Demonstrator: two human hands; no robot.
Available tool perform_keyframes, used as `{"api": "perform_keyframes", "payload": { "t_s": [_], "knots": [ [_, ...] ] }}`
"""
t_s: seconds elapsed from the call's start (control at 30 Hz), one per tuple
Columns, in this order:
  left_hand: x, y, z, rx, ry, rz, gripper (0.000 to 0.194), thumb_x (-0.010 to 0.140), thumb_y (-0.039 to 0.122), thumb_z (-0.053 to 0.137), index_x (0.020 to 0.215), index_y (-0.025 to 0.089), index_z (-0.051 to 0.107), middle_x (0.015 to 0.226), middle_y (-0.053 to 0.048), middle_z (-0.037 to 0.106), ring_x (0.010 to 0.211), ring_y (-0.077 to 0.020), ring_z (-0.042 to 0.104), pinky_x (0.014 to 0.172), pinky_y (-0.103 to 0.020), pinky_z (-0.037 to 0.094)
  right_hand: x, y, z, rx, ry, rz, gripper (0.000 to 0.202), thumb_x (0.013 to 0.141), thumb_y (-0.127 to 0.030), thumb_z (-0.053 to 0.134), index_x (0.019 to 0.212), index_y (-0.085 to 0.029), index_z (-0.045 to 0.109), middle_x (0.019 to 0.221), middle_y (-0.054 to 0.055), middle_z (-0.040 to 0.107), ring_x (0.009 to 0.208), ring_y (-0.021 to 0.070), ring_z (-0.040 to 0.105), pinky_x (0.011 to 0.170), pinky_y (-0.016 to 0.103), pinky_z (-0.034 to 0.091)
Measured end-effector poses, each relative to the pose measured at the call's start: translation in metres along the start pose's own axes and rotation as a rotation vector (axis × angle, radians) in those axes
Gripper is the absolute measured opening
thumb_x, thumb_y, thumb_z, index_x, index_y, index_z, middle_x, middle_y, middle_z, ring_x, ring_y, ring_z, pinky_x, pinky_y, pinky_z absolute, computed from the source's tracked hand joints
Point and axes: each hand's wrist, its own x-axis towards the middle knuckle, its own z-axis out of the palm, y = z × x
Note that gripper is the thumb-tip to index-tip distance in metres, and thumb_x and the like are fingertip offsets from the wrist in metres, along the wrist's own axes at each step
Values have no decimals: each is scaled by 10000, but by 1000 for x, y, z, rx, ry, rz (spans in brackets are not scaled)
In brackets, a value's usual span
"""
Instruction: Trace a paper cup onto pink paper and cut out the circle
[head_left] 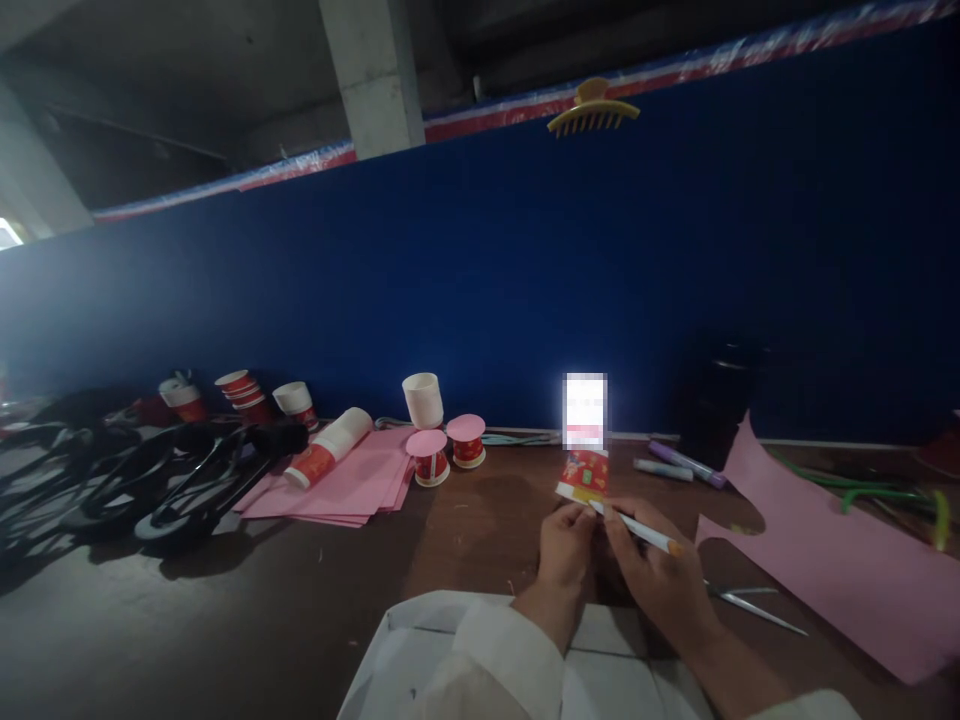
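In front of me a red patterned paper cup point(586, 470) with a pale rim stands on the brown table. My left hand point(566, 545) is closed on the cup's near rim. A white marker point(637, 528) with an orange end is gripped in my right hand point(664, 570), its tip side against the cup's rim. Directly above the cup, a bright pixelated patch hides what is there. A pair of scissors point(765, 612) lies beside my right wrist, partly covered by it.
To the left are two short red cups topped with pink discs point(427, 443), a white cup point(423, 400), pink sheets point(352, 490) and black straps point(187, 490). Rightward lie markers point(686, 464), cut pink paper point(840, 560) and a dark cylinder point(716, 400). A blue partition point(480, 280) stands behind.
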Motion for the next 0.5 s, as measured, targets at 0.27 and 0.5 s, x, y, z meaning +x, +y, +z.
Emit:
{"api": "perform_keyframes", "payload": {
  "t_s": [0.27,0.5],
  "knots": [
    [-3,4,2,34,-4,5,269,654,433,778,634,170,725,638,-30,651,657,-158,537,658,-277,445,2,-4,0,7,28,-45,226,1007,-384,548,964,-229,707,905,53,777,812,219,732,768,343,557],
    [-4,4,3,55,-18,2,249,637,406,781,622,161,735,642,-29,638,632,-143,499,616,-265,396,4,-8,-1,-22,26,-71,218,1012,-369,550,952,-231,707,880,45,785,778,215,741,727,342,555]
  ]
}}
